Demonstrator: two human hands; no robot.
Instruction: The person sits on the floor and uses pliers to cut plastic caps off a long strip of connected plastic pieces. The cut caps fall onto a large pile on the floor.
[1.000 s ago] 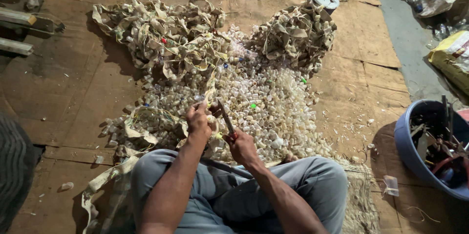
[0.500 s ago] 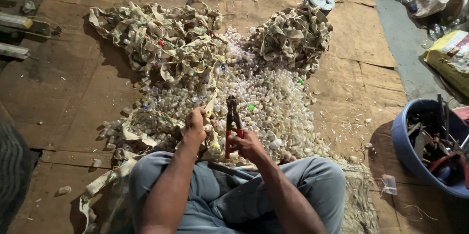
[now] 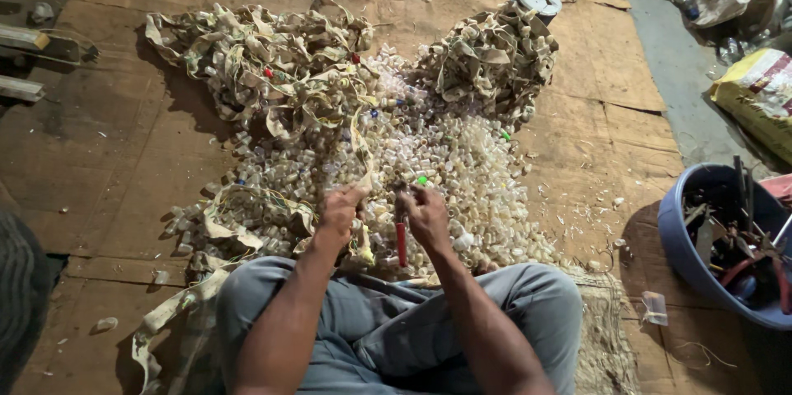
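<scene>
Since earlier, we lowered the cutter (image 3: 401,240); right hand (image 3: 426,217) grips it, left hand (image 3: 341,212) pinches the light, limp strip (image 3: 360,147) near its end.

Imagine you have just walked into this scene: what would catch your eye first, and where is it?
First, the big pale heap of small plastic pieces spread over the cardboard floor, with tangled strips piled at its far left and far right. Next, the hands at its near edge: the left hand grips a strip, the right hand holds a red-handled tool. A blue tub of scrap sits at the right.
</scene>
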